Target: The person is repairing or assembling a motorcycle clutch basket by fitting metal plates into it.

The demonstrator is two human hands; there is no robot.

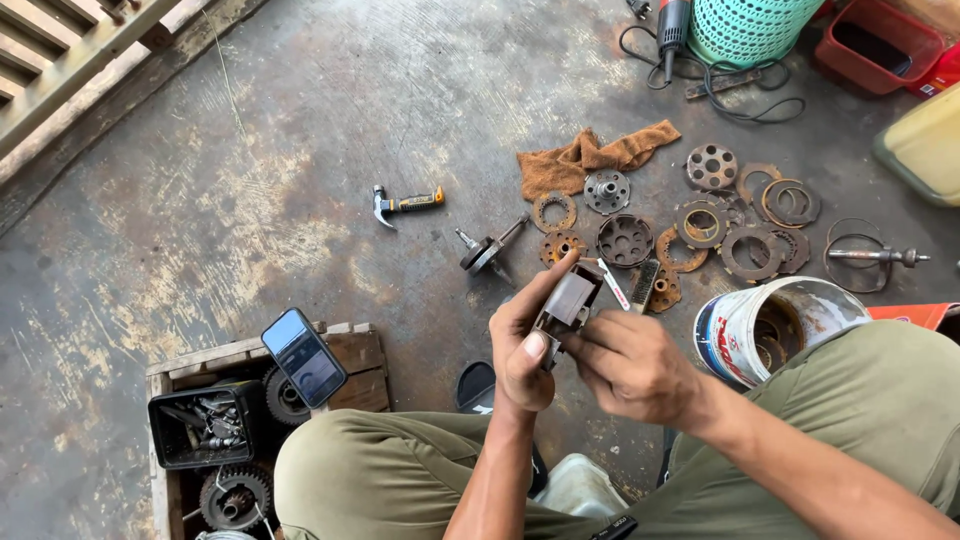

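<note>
My left hand (522, 338) grips a small grey-brown metal block (570, 297), thumb on its near end and forefinger along its far side. My right hand (632, 362) is closed against the block's right side; whatever its fingers pinch is hidden. A wire brush (643, 282) and a thin white tool (612, 284) lie on the floor just beyond the block. Further out, several rusty clutch plates and rings (745, 250), a dark perforated hub (625, 240) and a small shaft part (485, 250) are spread on the concrete.
A hammer (405, 205) lies to the left, a brown rag (590, 155) behind the plates. A white bucket (765, 325) holds rings by my right knee. A wooden crate (345, 350) with gears, bolts and a phone (304, 357) stands at left. Angle grinder, green basket, red tray at back.
</note>
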